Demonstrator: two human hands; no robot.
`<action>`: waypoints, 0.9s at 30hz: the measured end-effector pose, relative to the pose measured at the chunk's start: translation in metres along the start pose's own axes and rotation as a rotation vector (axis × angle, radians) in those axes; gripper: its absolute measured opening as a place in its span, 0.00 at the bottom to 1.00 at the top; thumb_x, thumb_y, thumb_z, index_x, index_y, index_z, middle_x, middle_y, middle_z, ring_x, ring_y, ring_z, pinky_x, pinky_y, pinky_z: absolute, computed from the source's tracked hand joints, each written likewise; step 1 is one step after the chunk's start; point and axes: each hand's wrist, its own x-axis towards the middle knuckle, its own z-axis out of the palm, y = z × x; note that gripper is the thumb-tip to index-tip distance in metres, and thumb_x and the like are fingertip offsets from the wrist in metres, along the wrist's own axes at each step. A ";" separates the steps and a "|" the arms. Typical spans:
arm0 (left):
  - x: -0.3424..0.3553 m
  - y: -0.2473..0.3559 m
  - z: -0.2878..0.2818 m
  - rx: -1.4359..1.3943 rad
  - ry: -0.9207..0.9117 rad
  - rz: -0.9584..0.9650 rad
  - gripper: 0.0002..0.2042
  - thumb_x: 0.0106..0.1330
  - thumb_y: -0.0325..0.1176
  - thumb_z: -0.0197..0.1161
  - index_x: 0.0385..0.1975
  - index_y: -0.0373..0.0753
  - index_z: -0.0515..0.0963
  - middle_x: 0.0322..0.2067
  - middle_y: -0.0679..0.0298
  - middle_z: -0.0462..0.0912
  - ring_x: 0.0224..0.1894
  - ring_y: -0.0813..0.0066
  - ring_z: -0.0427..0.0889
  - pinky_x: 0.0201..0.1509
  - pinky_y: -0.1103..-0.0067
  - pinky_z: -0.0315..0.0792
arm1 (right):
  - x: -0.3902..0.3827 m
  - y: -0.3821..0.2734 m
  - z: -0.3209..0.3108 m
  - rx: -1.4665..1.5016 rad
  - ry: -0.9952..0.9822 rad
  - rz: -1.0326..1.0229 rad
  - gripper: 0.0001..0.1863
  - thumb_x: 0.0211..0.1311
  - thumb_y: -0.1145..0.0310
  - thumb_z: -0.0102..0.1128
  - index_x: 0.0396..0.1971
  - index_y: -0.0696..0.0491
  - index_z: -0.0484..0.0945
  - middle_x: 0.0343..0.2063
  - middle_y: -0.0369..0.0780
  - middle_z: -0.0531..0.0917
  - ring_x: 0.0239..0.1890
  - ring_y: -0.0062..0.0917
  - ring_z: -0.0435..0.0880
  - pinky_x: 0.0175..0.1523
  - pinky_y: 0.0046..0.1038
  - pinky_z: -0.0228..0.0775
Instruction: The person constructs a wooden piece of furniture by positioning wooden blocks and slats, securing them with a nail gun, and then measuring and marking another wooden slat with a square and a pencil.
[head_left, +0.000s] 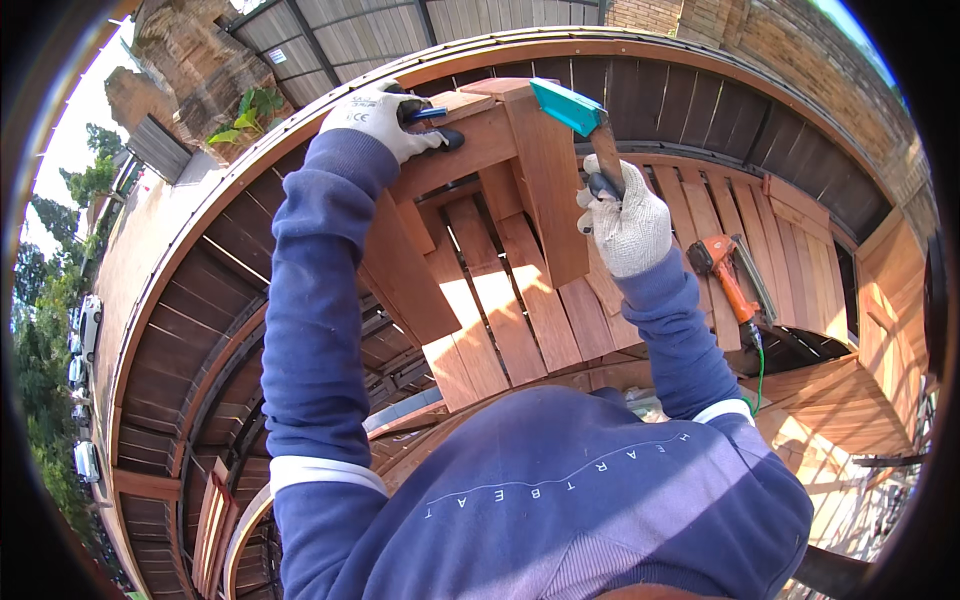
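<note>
Both arms stretched up front: my right hand (pixel 627 228) is wrapped tight round the teal-headed hammer (pixel 583 122), raised beside the wooden post (pixel 545 180). Left hand (pixel 385 118) (gloved too) clamps the rail top (pixel 465 140), pinching a blue pencil (pixel 425 114).

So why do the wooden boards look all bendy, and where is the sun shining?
Head view: the fisheye lens bends the straight deck boards toward the rim, with black corners around the picture; bright sun lights the planks on the right, while the slats on the left sit in shadow; the gloved hands stay sharp.
</note>
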 end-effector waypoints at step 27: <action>-0.006 0.005 0.000 -0.037 0.002 -0.028 0.26 0.54 0.57 0.68 0.46 0.43 0.83 0.43 0.59 0.80 0.46 0.59 0.80 0.52 0.69 0.73 | -0.012 0.021 0.010 0.235 0.170 -0.113 0.17 0.63 0.78 0.54 0.53 0.58 0.74 0.32 0.43 0.82 0.33 0.20 0.84 0.37 0.22 0.77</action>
